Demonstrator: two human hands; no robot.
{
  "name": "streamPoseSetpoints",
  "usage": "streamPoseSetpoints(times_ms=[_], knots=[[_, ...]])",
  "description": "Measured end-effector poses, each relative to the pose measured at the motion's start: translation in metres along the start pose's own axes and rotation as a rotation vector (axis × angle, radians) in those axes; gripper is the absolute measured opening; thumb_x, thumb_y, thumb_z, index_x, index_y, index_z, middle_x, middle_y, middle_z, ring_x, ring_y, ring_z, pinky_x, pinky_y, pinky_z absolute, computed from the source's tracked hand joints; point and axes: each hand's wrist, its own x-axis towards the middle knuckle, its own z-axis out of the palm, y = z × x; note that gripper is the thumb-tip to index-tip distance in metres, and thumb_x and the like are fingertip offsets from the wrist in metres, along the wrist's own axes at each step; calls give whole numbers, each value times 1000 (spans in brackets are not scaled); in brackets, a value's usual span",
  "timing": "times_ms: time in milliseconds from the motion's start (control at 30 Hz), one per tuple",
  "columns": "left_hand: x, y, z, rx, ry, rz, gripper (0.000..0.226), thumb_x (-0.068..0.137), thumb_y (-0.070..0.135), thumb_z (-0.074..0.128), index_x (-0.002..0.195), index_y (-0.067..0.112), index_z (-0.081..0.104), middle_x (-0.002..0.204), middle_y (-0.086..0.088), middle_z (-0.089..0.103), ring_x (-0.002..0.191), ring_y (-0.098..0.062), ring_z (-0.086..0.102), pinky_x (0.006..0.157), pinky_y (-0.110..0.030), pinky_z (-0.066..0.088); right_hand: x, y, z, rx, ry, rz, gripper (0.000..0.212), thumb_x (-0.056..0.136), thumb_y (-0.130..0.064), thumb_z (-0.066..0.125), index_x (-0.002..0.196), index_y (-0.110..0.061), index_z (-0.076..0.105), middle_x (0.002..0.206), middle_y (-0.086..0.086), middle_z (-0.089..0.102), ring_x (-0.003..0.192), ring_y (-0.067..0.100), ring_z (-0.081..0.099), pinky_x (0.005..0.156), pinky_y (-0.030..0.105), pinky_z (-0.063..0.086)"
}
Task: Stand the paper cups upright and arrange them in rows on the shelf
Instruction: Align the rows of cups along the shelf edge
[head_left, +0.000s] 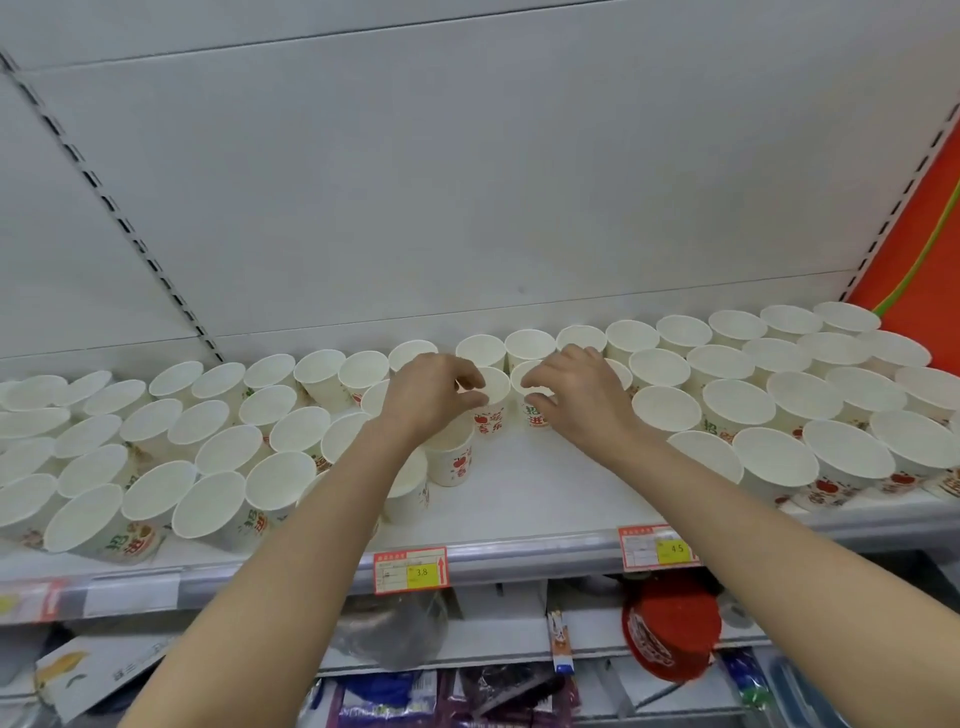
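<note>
Cups fill the white shelf (540, 499) from end to end, all standing upright with their open mouths up, packed in slanting rows that touch rim to rim. I see a bare strip of shelf in the middle, running from the front edge back towards my hands.

My left hand (431, 395) reaches in over that gap, thumb and forefinger pinching the rim of one cup (491, 402) printed with red apples and characters. My right hand (576, 395) is just beside it, thumb and fingers closed on the near side of a neighbouring cup (530, 395) with green and red print. The two cups stand side by side, almost touching, one row in front of the back row.

Another cup (454, 460) stands just in front of the left hand, partly under my wrist.

On the shelf's front rail I can read two price tags: one marked 3.8 (410, 570) below my left forearm, one marked 4.5 (660, 548) by my right forearm. Below, a red cap (672, 629) lies on the lower shelf among blurred packets.
</note>
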Motion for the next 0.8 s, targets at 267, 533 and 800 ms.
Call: streamPoseSetpoints(times_ms=[267, 533, 800], knots=[[-99, -23, -41, 85, 179, -256, 9, 79, 42, 72, 76, 34, 71, 75, 18, 66, 76, -5, 59, 59, -25, 44, -13, -49, 20, 240, -96, -187, 23, 68, -15, 81, 89, -16, 72, 85, -4, 69, 81, 22, 54, 66, 26, 37], [-130, -14, -15, 289, 82, -151, 17, 82, 44, 69, 91, 31, 73, 92, 11, 68, 89, -12, 55, 65, -27, 39, -11, -65, 22, 173, -190, -184, 3, 73, -14, 73, 76, -15, 73, 73, -1, 67, 74, 25, 51, 60, 40, 46], [-129, -10, -15, 117, 107, 30, 7, 86, 39, 69, 85, 32, 71, 84, 16, 63, 80, -6, 55, 60, -24, 36, -61, -47, -22, 109, 0, -46, 9, 72, -21, 79, 74, -17, 72, 69, -6, 65, 70, 21, 47, 63, 30, 38]])
